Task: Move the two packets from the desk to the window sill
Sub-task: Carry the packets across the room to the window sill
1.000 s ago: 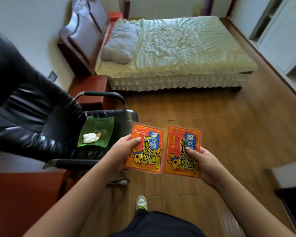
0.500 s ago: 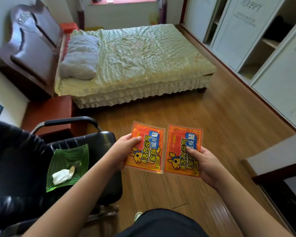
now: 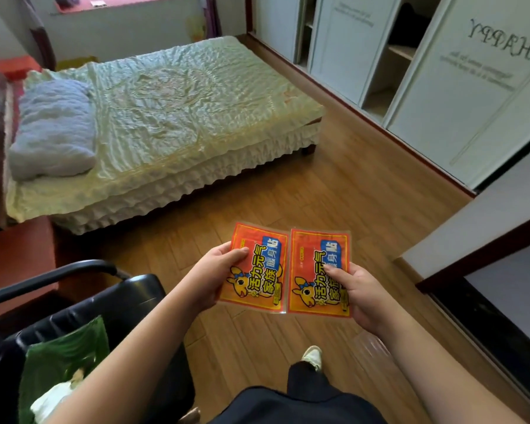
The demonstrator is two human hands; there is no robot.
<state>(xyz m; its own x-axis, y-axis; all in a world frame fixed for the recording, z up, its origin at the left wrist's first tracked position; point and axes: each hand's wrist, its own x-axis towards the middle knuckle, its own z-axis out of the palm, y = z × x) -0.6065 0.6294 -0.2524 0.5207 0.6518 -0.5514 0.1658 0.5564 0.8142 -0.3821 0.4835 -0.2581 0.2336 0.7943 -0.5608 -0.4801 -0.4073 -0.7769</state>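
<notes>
Nearest, at the lower left, a green dish (image 3: 65, 359) rests on the seat of a black chair (image 3: 117, 304) and holds a crumpled white scrap. Just beyond, over the wooden floor (image 3: 364, 209), the left hand (image 3: 210, 278) is closed on the left packet (image 3: 257, 267) and the right hand (image 3: 360, 296) on the right packet (image 3: 317, 270), thumbs on the printed faces, the two packets side by side with edges touching. This looks like the carrying step: the next move calls for walking past the bed (image 3: 166, 117) to the red window sill (image 3: 126, 1) at the far end and laying both packets flat there.
</notes>
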